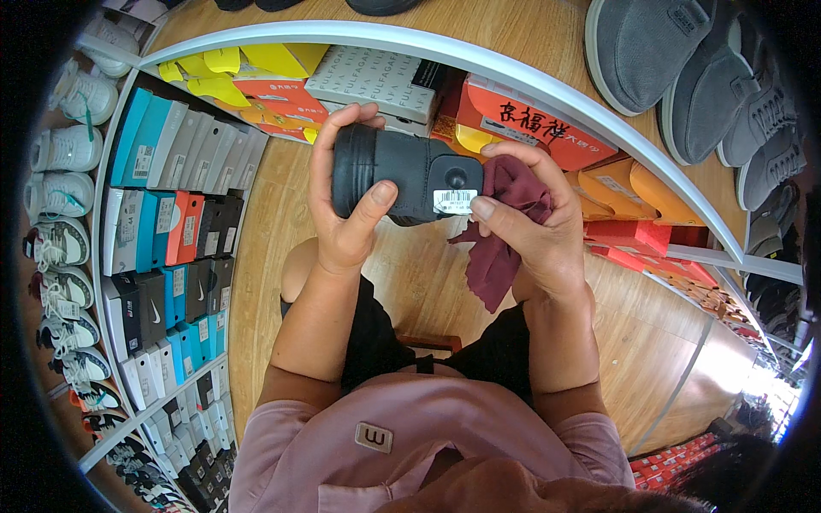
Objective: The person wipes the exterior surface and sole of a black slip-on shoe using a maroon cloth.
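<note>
A black shoe [407, 173] with a white barcode sticker near one end is held crosswise before me. My left hand [349, 199] grips its left end, thumb on the near side and fingers curled round the far side. At the shoe's right end, my right hand [532, 211] pinches a crumpled maroon cloth [497, 256] that touches the shoe and hangs down below it. The right thumb lies beside the sticker. How far the right fingers also hold the shoe is partly hidden by the cloth.
Shelves of shoe boxes [205, 154] stand on the left, with white sneakers [67, 147] beside them. Ahead, a curved shelf edge [410, 35] runs above more boxes [375, 77]. Grey shoes [648, 51] stand on the wooden top at the upper right. Red boxes [673, 458] lie at the lower right.
</note>
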`<state>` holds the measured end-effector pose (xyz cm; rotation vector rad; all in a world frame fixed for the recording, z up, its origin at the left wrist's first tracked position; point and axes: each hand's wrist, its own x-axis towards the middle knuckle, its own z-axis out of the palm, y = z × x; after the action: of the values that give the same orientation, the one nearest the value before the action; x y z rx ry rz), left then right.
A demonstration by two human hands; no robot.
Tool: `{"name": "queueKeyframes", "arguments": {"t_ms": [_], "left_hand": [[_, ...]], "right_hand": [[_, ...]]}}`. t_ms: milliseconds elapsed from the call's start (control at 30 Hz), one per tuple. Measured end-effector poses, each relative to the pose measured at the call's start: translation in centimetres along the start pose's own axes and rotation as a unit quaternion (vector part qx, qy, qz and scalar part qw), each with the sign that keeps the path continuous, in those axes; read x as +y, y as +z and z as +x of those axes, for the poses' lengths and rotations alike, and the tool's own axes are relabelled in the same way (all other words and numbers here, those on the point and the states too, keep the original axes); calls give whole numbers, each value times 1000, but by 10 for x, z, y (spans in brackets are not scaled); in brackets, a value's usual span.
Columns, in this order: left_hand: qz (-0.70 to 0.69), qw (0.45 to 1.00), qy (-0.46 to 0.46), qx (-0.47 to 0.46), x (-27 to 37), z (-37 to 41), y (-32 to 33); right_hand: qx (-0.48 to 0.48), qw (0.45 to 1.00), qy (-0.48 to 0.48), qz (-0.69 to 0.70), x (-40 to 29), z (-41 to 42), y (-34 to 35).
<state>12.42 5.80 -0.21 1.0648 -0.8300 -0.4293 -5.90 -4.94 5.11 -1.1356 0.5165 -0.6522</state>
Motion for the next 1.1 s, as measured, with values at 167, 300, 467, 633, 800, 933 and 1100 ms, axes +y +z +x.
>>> {"name": "queueKeyframes", "arguments": {"t_ms": [167,300,467,633,800,933,1100], "left_hand": [[3,1000,2,-3,-1,0,0],[-1,1000,2,-5,-2,0,-1],[-1,1000,-6,-10,0,1,1],[-14,999,-24,-25,-2,-2,3],[28,997,-15,-64,-8,-9,9],[-1,998,-43,-43,-7,-12,15],[-20,999,-38,7,-5,-10,15]], "right_hand": [[2,1000,-5,-8,1,0,-1],[32,999,-2,4,-2,0,6],[5,999,-35,19,0,1,-3],[57,997,-50,11,-1,3,-7],[117,991,-62,24,-2,10,-5],[132,987,-56,77,4,14,-7],[96,994,18,39,-1,11,-13]]}}
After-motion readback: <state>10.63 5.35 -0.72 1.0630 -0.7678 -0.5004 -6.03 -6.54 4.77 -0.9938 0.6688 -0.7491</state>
